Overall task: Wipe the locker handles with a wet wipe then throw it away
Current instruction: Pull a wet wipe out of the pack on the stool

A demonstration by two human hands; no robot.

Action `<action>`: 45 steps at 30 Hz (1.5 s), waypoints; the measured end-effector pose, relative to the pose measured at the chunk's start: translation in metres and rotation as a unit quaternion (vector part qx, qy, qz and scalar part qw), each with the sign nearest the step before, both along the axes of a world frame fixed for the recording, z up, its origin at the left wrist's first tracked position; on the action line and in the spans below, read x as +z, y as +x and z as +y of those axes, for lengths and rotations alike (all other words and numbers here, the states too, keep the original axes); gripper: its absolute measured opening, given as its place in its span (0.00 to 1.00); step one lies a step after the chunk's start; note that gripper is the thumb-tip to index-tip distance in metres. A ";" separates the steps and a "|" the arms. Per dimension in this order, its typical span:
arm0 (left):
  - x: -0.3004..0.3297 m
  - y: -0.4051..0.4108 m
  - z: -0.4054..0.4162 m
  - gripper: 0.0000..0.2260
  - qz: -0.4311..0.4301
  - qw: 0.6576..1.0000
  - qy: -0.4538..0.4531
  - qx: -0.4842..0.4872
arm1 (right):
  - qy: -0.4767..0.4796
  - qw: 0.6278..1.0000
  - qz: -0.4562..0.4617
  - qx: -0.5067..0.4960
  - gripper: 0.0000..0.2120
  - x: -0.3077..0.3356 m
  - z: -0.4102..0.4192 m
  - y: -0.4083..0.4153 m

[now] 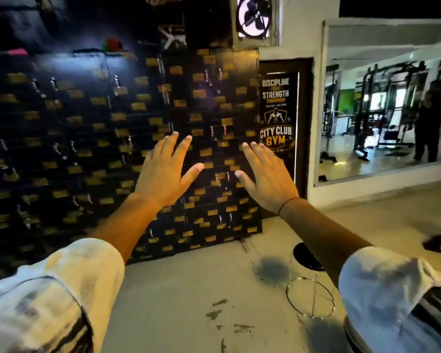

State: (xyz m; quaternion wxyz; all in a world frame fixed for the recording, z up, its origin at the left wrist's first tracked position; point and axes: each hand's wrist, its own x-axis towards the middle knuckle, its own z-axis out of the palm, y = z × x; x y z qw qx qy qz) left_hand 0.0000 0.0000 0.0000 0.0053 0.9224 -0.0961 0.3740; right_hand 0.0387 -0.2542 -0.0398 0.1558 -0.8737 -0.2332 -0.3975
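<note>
A bank of black lockers (87, 149) with gold brick-pattern patches fills the left and middle of the view. Small metal handles (218, 132) stand in pairs on the doors. My left hand (163, 174) is held out in front of the lockers, fingers spread and straight, holding nothing. My right hand (267, 174) is raised beside it, likewise flat and empty, with a thin band on the wrist. Both hands hover short of the doors. No wet wipe is in view.
A black stool (307, 256) with a wire ring base stands on the concrete floor at the lower right. A gym poster (276, 110) hangs right of the lockers. A large wall mirror (387, 98) reflects gym machines and a standing person.
</note>
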 end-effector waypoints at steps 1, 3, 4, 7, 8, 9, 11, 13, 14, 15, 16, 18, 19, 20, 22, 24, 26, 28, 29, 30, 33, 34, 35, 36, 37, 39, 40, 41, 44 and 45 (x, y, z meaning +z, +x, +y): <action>-0.011 0.015 -0.007 0.35 0.020 1.000 -0.002 -0.008 | -0.004 1.000 0.023 -0.006 0.32 -0.013 -0.006 0.011; -0.033 0.046 -0.022 0.35 0.043 0.999 0.004 -0.018 | -0.005 0.999 0.050 -0.020 0.32 -0.040 -0.022 0.035; -0.048 0.065 -0.032 0.34 0.060 0.998 0.006 -0.024 | -0.005 0.997 0.073 -0.029 0.32 -0.058 -0.033 0.049; -0.086 0.124 -0.066 0.33 0.096 0.994 0.016 -0.048 | -0.001 0.993 0.115 -0.037 0.32 -0.103 -0.069 0.095; -0.098 0.145 -0.080 0.32 0.111 0.992 0.017 -0.056 | 0.001 0.992 0.124 -0.039 0.31 -0.117 -0.082 0.111; -0.111 0.168 -0.093 0.32 0.125 0.990 0.020 -0.062 | 0.004 0.990 0.131 -0.045 0.31 -0.131 -0.095 0.128; -0.135 0.212 -0.123 0.31 0.160 0.984 0.027 -0.077 | 0.011 0.986 0.153 -0.062 0.31 -0.160 -0.124 0.164; -0.157 0.251 -0.148 0.31 0.195 0.976 0.025 -0.092 | 0.013 0.980 0.184 -0.074 0.31 -0.184 -0.147 0.192; -0.168 0.273 -0.161 0.31 0.212 0.972 0.023 -0.099 | 0.012 0.977 0.199 -0.081 0.31 -0.196 -0.159 0.208; -0.178 0.294 -0.174 0.31 0.226 0.968 0.022 -0.107 | 0.014 0.973 0.210 -0.089 0.30 -0.206 -0.171 0.224; -0.188 0.314 -0.187 0.31 0.240 0.964 0.024 -0.113 | 0.017 0.967 0.231 -0.103 0.30 -0.216 -0.182 0.237; -0.209 0.347 -0.209 0.31 0.269 0.954 0.028 -0.131 | 0.020 0.955 0.270 -0.121 0.30 -0.235 -0.198 0.260; -0.220 0.365 -0.219 0.30 0.282 0.949 0.032 -0.139 | 0.024 0.949 0.288 -0.129 0.30 -0.245 -0.206 0.273; -0.230 0.383 -0.230 0.30 0.292 0.944 0.035 -0.147 | 0.030 0.943 0.303 -0.133 0.30 -0.254 -0.213 0.286; -0.251 0.418 -0.247 0.29 0.303 0.939 0.045 -0.156 | 0.042 0.933 0.327 -0.142 0.30 -0.274 -0.226 0.311; -0.273 0.459 -0.264 0.28 0.320 0.930 0.054 -0.172 | 0.052 0.922 0.352 -0.155 0.30 -0.297 -0.239 0.338; -0.296 0.502 -0.281 0.28 0.337 0.920 0.062 -0.192 | 0.057 0.911 0.370 -0.171 0.30 -0.323 -0.251 0.369; -0.317 0.543 -0.295 0.28 0.353 0.907 0.079 -0.213 | 0.065 0.901 0.387 -0.187 0.30 -0.348 -0.261 0.398; -0.329 0.566 -0.303 0.28 0.364 0.900 0.087 -0.225 | 0.067 0.893 0.398 -0.198 0.30 -0.362 -0.267 0.415; -0.341 0.589 -0.311 0.28 0.374 0.891 0.093 -0.239 | 0.069 0.885 0.409 -0.212 0.31 -0.375 -0.272 0.431; -0.375 0.650 -0.335 0.28 0.410 0.861 0.107 -0.280 | 0.094 0.852 0.445 -0.259 0.31 -0.409 -0.285 0.471; -0.386 0.671 -0.342 0.28 0.422 0.850 0.119 -0.292 | 0.100 0.843 0.455 -0.268 0.31 -0.420 -0.288 0.485; -0.397 0.690 -0.350 0.28 0.432 0.839 0.133 -0.304 | 0.105 0.836 0.463 -0.276 0.31 -0.429 -0.290 0.498; -0.408 0.709 -0.358 0.28 0.444 0.827 0.145 -0.312 | 0.110 0.828 0.472 -0.282 0.31 -0.438 -0.293 0.510; -0.416 0.722 -0.365 0.28 0.454 0.818 0.151 -0.319 | 0.114 0.823 0.479 -0.284 0.30 -0.445 -0.296 0.519; -0.435 0.752 -0.384 0.28 0.470 0.800 0.166 -0.333 | 0.127 0.807 0.496 -0.293 0.30 -0.464 -0.305 0.542; -0.445 0.767 -0.396 0.28 0.475 0.793 0.174 -0.340 | 0.134 0.801 0.500 -0.301 0.30 -0.473 -0.311 0.554; -0.456 0.780 -0.408 0.28 0.481 0.785 0.182 -0.346 | 0.142 0.794 0.505 -0.308 0.30 -0.483 -0.318 0.567; -0.493 0.818 -0.444 0.28 0.489 0.767 0.207 -0.360 | 0.165 0.776 0.517 -0.321 0.29 -0.517 -0.339 0.606; -0.508 0.832 -0.456 0.29 0.491 0.763 0.213 -0.362 | 0.173 0.771 0.522 -0.320 0.30 -0.531 -0.346 0.621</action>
